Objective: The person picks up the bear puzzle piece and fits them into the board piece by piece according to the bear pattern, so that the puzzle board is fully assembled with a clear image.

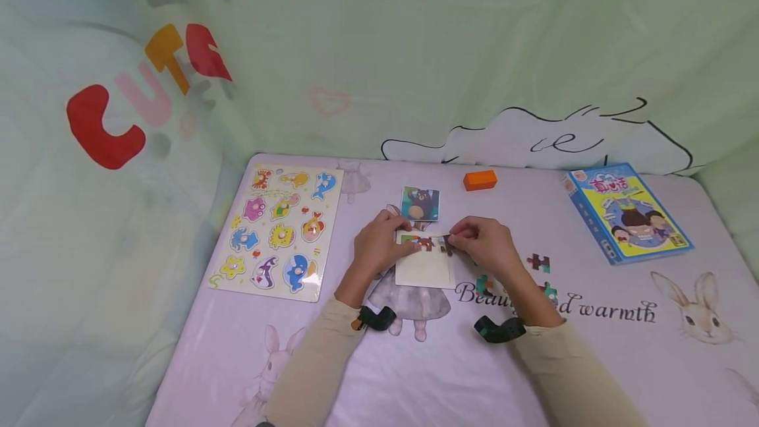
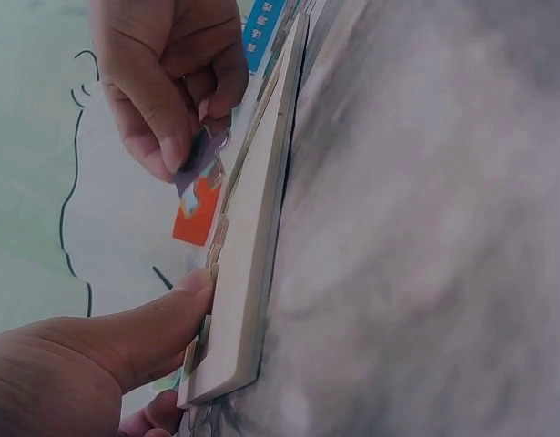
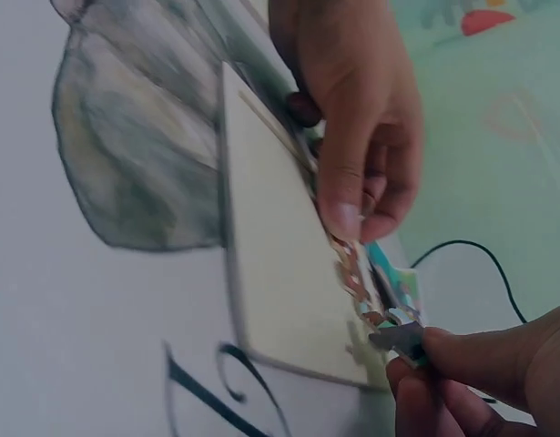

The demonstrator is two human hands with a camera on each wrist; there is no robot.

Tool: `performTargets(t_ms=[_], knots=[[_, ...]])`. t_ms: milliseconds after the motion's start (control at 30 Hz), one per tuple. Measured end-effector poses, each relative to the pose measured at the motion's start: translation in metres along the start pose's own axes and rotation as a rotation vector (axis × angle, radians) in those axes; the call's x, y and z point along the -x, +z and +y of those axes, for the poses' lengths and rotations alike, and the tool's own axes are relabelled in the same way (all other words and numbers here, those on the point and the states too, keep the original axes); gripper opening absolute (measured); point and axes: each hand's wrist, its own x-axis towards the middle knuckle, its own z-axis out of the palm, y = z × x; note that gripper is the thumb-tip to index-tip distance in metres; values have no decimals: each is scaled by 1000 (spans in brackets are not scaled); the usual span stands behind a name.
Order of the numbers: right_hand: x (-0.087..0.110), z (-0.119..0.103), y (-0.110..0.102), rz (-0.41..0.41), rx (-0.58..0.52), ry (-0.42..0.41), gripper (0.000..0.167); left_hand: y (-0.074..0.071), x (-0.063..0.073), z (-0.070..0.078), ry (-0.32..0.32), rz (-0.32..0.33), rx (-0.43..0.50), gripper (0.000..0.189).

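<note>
A pale square puzzle tray [image 1: 423, 274] lies mid-table, with a few jigsaw pieces [image 1: 425, 242] along its far edge. My left hand [image 1: 379, 242] holds the tray at its far left corner, thumb on top over the pieces, as the left wrist view also shows. Between thumb and fingers my right hand [image 1: 487, 242] pinches a dark purple jigsaw piece [image 2: 202, 162] at the tray's far right corner. In the right wrist view that piece tilts close over the tray's rim. Just beyond the tray lies a picture card [image 1: 421, 204] of a brown bear.
Loose jigsaw pieces [image 1: 539, 263] lie right of the tray, some partly behind my right forearm. An animal peg board [image 1: 275, 232] is at the left. An orange block [image 1: 479, 180] stands at the back, a blue and yellow box [image 1: 631, 213] at the right.
</note>
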Motion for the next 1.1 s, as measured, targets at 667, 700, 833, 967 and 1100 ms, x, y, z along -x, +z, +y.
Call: performTargets(t_ms=[667, 700, 833, 967, 1100], knots=[[-3, -15, 22, 92, 66, 1, 15, -1, -1, 0, 7, 1, -10, 39], [-3, -16, 22, 91, 72, -3, 15, -2, -1, 0, 7, 2, -10, 39], [-4, -17, 21, 87, 107, -23, 15, -2, 0, 0, 9, 4, -6, 40], [-3, -16, 21, 80, 143, -21, 19, -3, 0, 0, 8, 5, 2, 39], [-1, -16, 19, 37, 170, -9, 22, -2, 0, 1, 9, 2, -1, 39]])
